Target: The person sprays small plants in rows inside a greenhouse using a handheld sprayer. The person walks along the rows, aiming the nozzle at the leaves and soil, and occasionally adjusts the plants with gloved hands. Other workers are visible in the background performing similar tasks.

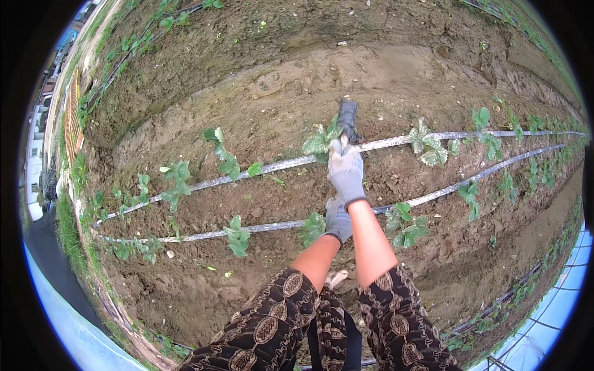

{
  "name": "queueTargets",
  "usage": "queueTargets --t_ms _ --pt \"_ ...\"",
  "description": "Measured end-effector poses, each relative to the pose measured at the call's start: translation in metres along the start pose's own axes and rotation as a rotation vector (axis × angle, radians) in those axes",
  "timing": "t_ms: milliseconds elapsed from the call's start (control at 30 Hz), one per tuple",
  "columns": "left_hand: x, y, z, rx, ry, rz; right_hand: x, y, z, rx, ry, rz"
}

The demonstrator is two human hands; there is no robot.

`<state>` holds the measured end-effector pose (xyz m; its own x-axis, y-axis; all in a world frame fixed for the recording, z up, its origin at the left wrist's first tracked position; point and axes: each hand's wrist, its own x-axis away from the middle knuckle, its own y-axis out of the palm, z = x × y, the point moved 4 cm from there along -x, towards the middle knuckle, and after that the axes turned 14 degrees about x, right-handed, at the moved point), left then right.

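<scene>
My right hand (pixel 346 169), in a grey knit work glove, is closed round the pale handle of a digging tool, apparently a hoe. The tool's dark, soil-caked head (pixel 348 118) is beyond the hand, slightly blurred, above the farther drip hose (pixel 394 141). A leafy seedling (pixel 319 143) stands just left of the head, its leaves close to the glove. Nearer my body, my gloved left hand (pixel 338 220) appears closed in line with the same handle, partly covered by my right wrist. The nearer drip hose (pixel 278 226) passes beneath it.
Broad-leaved seedlings line both hoses, including one (pixel 408 225) right of my forearms and one (pixel 313 229) beside my left hand. A bare soil furrow (pixel 297 86) runs beyond the bed. Black sheeting (pixel 60 264) and grass (pixel 69 232) border the left end.
</scene>
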<state>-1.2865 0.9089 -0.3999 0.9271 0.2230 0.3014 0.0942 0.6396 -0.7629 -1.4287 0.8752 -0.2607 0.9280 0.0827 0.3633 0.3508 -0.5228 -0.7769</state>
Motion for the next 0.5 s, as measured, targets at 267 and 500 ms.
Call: queueTargets --t_ms 267,500 --pt "-0.028 0.022 0.064 0.011 0.178 -0.091 0.016 0.046 0.026 0.283 0.041 -0.373" --pt "-0.006 0.045 -0.065 -0.02 -0.148 0.117 0.06 0.052 -0.102 0.183 -0.281 -0.465"
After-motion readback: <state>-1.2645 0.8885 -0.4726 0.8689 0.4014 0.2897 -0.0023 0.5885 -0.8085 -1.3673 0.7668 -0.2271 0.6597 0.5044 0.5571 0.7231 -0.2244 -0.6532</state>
